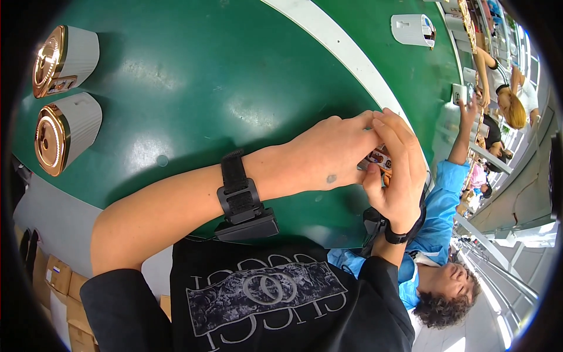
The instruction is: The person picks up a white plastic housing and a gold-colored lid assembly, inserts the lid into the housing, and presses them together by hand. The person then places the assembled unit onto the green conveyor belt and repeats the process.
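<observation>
Between both hands, over the green tabletop [193, 70]: printed piece [381, 157], mostly hidden by fingers.
Left hand [325, 151]: curled in close around the piece's left side; how tightly, I cannot tell.
Right hand [404, 167]: fingers arched over, thumb bent inward; its contact cannot be told.
Handling: probably best to steady with the left, press lightly with the right, and spare the print.
</observation>
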Motion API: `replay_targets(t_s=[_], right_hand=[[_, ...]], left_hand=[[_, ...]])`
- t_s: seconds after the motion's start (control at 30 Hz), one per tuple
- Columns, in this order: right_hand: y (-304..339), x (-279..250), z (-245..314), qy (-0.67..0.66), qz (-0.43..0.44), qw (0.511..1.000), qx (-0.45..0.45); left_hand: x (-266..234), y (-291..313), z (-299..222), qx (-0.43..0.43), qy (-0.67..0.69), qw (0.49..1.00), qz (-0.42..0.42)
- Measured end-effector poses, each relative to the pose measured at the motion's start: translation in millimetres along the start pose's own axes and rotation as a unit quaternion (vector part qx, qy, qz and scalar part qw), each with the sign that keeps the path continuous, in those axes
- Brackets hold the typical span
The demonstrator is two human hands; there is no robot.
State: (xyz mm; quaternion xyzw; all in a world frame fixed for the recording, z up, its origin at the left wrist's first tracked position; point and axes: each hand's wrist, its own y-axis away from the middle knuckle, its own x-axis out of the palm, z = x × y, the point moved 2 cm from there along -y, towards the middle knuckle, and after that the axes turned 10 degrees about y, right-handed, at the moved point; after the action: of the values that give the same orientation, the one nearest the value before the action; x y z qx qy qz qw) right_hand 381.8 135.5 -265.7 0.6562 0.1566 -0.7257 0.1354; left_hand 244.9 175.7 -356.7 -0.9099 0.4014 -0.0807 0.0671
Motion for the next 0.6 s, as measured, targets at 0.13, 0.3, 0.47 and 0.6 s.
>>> replay_targets(t_s=[0.13,0.3,0.47,0.6], right_hand=[[2.5,5.0,-0.6,-0.006,-0.017,1.0,-0.001],[-1.7,0.8,0.4,0.008,0.007,1.0,-0.012],[3.0,4.9,-2.8,-0.018,0.008,1.0,-0.005],[12.8,4.9,-1.7,-0.018,-0.019,0.999,0.038]], left_hand=[[0.3,-0.3,-0.8,-0.016,-0.015,1.0,0.006],[-1.8,0.2,-0.4,-0.011,-0.014,1.0,0.016],[-1.7,-2.3,-0.8,-0.013,-0.005,1.0,0.025],[1.3,-3.2,-0.1,-0.003,0.007,1.0,0.024]])
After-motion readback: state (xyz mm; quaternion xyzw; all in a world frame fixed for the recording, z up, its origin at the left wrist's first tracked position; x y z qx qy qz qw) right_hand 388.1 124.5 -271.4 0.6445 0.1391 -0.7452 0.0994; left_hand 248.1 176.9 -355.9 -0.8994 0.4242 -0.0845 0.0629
